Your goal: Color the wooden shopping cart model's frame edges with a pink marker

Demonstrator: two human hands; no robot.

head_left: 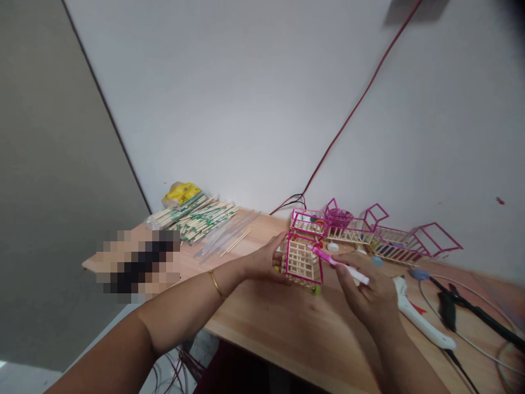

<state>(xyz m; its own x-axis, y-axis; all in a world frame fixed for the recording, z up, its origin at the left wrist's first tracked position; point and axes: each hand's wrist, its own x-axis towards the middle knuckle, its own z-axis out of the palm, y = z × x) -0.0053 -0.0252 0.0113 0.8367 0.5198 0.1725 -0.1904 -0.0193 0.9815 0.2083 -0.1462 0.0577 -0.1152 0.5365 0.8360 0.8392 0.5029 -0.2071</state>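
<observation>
My left hand [268, 260] grips a small wooden-stick model [301, 260] by its left side, tilted above the table. Its lattice panel has bright pink edges, and a yellow-green round piece [315, 290] shows at its lower corner. My right hand [367, 290] is closed around a pink-and-white marker [328, 257]. The marker's tip is at the upper right edge of the lattice; whether it touches is hard to tell. Just behind stand similar pink-edged stick models [355, 235], one with a pink cup-like part [340, 218]. A white bottle cap [333, 247] lies near the marker.
A white glue gun [424, 323] and dark-handled tool [447, 309] lie right, among cables. Wrapped chopsticks [203, 221], clear sticks [223, 235], loose sticks [235, 242] and a yellow bag [181, 193] are left. A wall [246, 109] closes the table's back. A pixelated patch hides the left end.
</observation>
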